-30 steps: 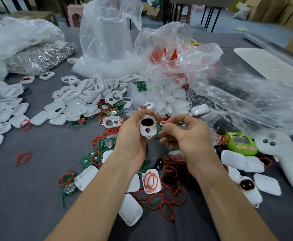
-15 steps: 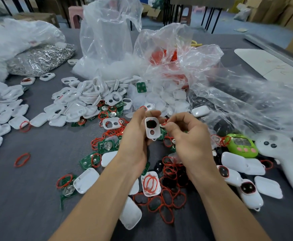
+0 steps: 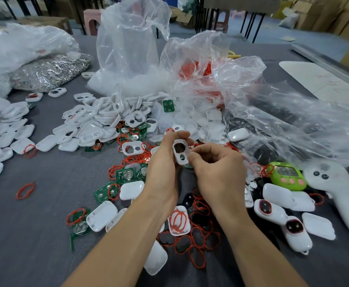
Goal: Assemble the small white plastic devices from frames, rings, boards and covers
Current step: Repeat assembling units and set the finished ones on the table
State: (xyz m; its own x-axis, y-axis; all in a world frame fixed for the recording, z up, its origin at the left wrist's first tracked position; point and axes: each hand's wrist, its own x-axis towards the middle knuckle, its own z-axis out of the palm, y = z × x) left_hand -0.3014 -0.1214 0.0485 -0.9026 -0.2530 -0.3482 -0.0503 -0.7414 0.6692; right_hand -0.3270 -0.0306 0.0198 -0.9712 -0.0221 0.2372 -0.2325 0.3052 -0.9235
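Since the right hand (image 3: 219, 175) was brought in, its curled fingers (image 3: 192, 158) were set at the white frame (image 3: 180, 152), pinched upright by the left hand (image 3: 163, 168) above loose red rings (image 3: 196, 241); what they pinched couldn't be told. Fitting judged underway.

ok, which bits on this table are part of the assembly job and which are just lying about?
Job: white two-hole plastic frame, gripped by the left hand, right hand at its edge; loose red rubber rings; green circuit boards; white plastic covers.
Lying about: green egg-shaped toy; white plastic handheld controller; crumpled clear plastic bag.
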